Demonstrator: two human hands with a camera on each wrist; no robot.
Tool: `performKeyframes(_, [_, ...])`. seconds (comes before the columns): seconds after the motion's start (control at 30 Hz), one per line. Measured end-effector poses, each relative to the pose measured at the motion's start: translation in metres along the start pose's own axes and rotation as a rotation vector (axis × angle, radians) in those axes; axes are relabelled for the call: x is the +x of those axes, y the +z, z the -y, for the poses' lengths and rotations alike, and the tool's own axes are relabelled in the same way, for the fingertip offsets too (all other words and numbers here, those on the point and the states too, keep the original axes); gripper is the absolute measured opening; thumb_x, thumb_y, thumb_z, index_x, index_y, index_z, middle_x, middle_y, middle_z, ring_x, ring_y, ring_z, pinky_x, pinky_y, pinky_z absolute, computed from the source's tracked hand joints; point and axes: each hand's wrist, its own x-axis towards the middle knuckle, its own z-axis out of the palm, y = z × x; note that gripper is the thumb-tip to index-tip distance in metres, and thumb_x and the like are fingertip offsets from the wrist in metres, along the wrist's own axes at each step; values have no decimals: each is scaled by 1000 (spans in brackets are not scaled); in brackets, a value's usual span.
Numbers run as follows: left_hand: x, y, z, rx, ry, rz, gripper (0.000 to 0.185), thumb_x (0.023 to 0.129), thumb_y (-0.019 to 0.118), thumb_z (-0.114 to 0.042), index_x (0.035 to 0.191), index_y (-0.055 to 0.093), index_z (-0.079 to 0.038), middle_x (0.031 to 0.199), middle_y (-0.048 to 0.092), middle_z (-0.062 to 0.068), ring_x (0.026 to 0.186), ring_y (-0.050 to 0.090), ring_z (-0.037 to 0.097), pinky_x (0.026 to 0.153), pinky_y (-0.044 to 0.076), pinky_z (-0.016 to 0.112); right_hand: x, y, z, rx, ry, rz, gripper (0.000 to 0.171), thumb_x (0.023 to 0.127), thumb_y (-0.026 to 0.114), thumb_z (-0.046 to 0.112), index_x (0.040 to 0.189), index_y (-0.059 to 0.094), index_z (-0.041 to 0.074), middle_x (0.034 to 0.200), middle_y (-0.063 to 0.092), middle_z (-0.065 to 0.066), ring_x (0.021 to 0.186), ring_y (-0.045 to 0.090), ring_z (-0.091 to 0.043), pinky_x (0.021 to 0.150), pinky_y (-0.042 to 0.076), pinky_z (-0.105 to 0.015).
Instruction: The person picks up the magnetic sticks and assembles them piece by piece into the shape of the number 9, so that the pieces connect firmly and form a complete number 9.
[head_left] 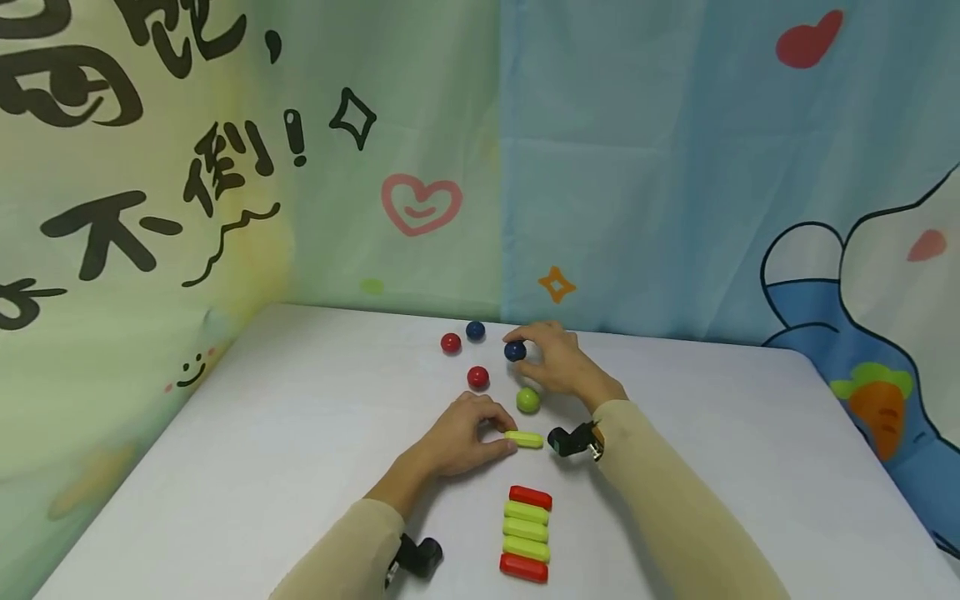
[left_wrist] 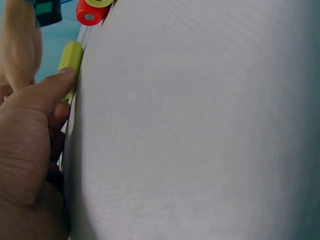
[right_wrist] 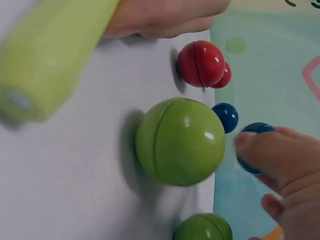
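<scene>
A white table (head_left: pixel 262 467) stands against printed curtains: a pale green one (head_left: pixel 247 167) with black characters and a pink heart, and a blue one (head_left: pixel 675 167) with a red heart and a cartoon rabbit. Near the far edge lie a red ball (head_left: pixel 451 342) and a dark blue ball (head_left: pixel 475 331) just beside it; another red ball (head_left: pixel 477 377) and a green ball (head_left: pixel 528 400) sit nearer. Close to the front, a row of five bars (head_left: pixel 527 533) lies side by side, red at both ends, yellow-green between.

Your left hand (head_left: pixel 457 437) sits on the table (head_left: pixel 225 467) touching a rod (head_left: pixel 524 439) just to its right, with a stack of five rods (head_left: pixel 527 533) nearer you. Your right hand (head_left: pixel 558 362) is farther back on a ball (head_left: pixel 514 351); three balls (head_left: pixel 465 350) lie left of it, and another ball (head_left: pixel 528 400) sits between your hands, probably apart from the rod.
</scene>
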Motion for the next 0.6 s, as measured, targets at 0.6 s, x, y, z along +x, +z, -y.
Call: performKeyframes(0.6, [-1, 0, -2, -12, -28, -5, 18, 83, 71, -39, 98, 66, -31, 90, 59, -19, 93, 46, 6, 84, 41, 28, -43, -11, 7, 54, -138, -130, 38, 87, 67, 31, 124, 59, 25, 116, 54, 2, 110, 44, -21, 95, 37, -47])
